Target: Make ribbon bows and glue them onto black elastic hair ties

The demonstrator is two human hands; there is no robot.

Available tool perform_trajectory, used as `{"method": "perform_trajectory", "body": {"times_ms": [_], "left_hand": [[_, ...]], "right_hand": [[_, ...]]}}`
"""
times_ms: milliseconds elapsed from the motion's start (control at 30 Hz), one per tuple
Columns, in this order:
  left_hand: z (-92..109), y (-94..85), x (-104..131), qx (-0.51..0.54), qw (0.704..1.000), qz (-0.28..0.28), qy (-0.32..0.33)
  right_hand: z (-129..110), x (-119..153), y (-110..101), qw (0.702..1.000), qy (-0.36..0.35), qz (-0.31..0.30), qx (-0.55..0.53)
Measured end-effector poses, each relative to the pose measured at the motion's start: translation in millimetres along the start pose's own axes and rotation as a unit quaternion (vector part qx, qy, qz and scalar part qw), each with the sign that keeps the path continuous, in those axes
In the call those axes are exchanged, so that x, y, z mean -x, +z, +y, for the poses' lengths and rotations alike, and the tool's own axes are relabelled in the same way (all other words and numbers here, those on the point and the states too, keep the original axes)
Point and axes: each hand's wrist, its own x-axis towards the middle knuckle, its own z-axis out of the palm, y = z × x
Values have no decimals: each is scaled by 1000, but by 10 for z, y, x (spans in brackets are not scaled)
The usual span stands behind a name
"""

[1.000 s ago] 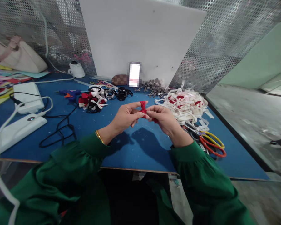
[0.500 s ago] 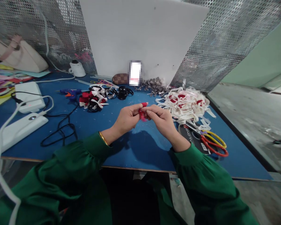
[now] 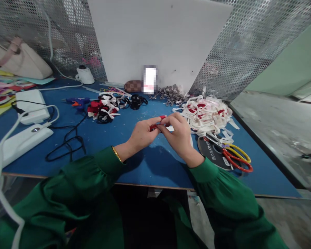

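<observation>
My left hand (image 3: 143, 133) is closed on a small red ribbon piece (image 3: 153, 127) above the middle of the blue table (image 3: 155, 169). Red also covers the tip of its index finger. Against it, fingertips touching, my right hand (image 3: 176, 133) pinches the same red piece. A bit of white shows beneath the right fingers. To the right lies a pile of white and red ribbons (image 3: 206, 114). Left of my hands sits a heap of red, white and black bows (image 3: 103, 109).
Scissors (image 3: 237, 157) rest on a black round card (image 3: 212, 152) at the right. A glue gun (image 3: 79, 102), black cable (image 3: 67, 147) and white power strip (image 3: 20, 147) are at the left. Behind stand a phone (image 3: 149, 80), a brown pouch (image 3: 132, 86) and grey clips (image 3: 173, 94).
My right hand has turned and its fingers are more curled over the red piece. The loose red part that hung between my hands no longer shows. A bit of white now shows under the right fingers.
</observation>
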Motion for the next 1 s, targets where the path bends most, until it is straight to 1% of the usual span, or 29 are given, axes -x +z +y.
{"method": "perform_trajectory", "body": {"times_ms": [67,133,200,267,333,433,500,567,633,700,767,900,1000], "left_hand": [[-4,2,0,-20,1000,-13,1],[-12,4,3,-39,999,-21,5],[-16,13,12,-55,998,-25,14],[-14,29,27,-69,997,-35,21],[-9,51,44,-81,995,-50,24],[-5,85,60,-80,994,-61,31],[-7,98,59,-62,995,-65,34],[-9,96,48,-23,997,-71,21],[-6,81,31,36,996,-84,-16],[6,55,10,102,988,-99,-57],[25,25,-8,161,977,-109,-83],[55,-29,-24,241,957,-120,-106],[46,-55,-28,286,945,-113,-113]], "right_hand": [[3,8,31,998,48,32,-23],[15,20,82,989,113,45,-82],[21,38,145,972,177,31,-154],[7,60,204,950,224,10,-216],[-31,85,245,936,244,10,-253],[-100,110,269,936,251,43,-244],[-125,112,267,935,258,58,-235],[-126,97,252,923,272,59,-266],[-117,67,218,893,298,40,-336],[-111,28,158,850,332,3,-409],[-112,-15,80,812,354,-38,-463],[-103,-85,-54,755,364,-105,-534],[-70,-115,-87,720,381,-140,-563]]}}
